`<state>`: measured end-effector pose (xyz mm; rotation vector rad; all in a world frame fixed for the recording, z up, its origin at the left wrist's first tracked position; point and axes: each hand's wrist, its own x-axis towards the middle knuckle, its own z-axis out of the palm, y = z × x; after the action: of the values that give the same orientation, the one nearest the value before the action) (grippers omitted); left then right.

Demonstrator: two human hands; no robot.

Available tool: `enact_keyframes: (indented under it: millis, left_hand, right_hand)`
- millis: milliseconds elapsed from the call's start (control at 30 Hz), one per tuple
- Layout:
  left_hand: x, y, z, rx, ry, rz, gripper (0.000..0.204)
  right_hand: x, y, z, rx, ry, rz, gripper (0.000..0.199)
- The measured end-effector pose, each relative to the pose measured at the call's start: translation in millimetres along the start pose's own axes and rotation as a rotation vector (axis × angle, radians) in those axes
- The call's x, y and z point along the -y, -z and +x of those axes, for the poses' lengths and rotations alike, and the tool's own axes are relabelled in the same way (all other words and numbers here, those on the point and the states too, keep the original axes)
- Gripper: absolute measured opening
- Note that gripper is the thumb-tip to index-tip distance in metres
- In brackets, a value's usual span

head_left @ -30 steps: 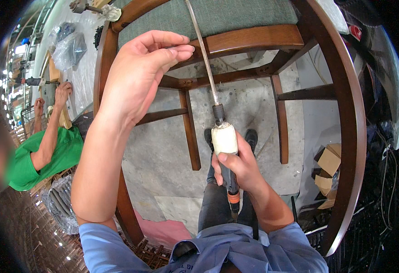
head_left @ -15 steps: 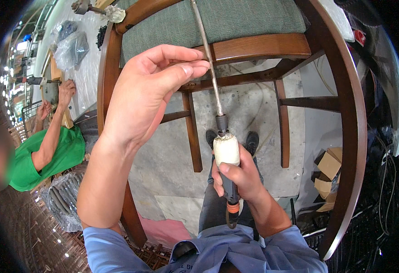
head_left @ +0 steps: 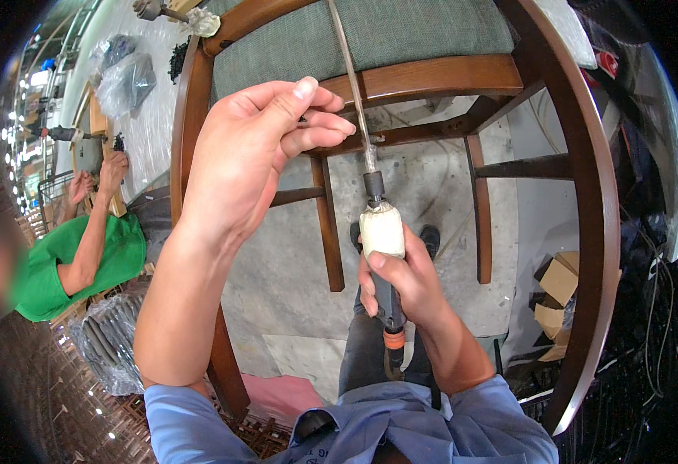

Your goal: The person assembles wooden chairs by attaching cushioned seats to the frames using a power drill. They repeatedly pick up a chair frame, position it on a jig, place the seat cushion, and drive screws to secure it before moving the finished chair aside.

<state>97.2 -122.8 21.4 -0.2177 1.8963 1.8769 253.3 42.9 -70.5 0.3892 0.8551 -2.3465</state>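
Note:
My right hand is wrapped around an air screwdriver with a pale wrapped front and an orange ring at its lower end. Its long thin metal bit points away from me, across the front rail of a dark wooden chair with a green-grey fabric seat. Left of the bit, my left hand is raised with the thumb up and the fingers curled. A small dark piece shows between its thumb and fingers, too small to name for certain.
A plastic-covered table at the left bears a small heap of black pieces and clear plastic bags. A co-worker in a green shirt works there. Cardboard pieces lie at the right. A wrapped bundle lies lower left.
My left thumb has lifted from the fingertips beside the bit, and the small dark piece has come into sight. The screwdriver has shifted slightly away from me.

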Motion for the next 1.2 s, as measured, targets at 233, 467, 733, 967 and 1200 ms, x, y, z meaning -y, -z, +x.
enact_keyframes:
  millis: [233,467,733,967,1200]
  left_hand:
    - [-7,7,6,-0.059,0.076,0.151,0.032]
    - [1,22,25,-0.262,-0.174,0.015,0.027]
    - [-2,24,29,-0.228,-0.181,-0.086,0.029]
    - [0,25,29,-0.177,-0.203,-0.1,0.03]
    - [-2,22,27,-0.203,-0.216,-0.102,0.03]
  right_hand:
    - [-6,0,2,-0.03,0.054,-0.015,0.035]
    - [-49,29,-49,0.055,0.076,-0.314,0.041]
    - [-63,34,-59,0.129,0.04,-0.458,0.034]
    - [-66,34,-57,0.154,-0.009,-0.35,0.038]
    - [-69,36,-58,0.188,-0.021,-0.277,0.045]
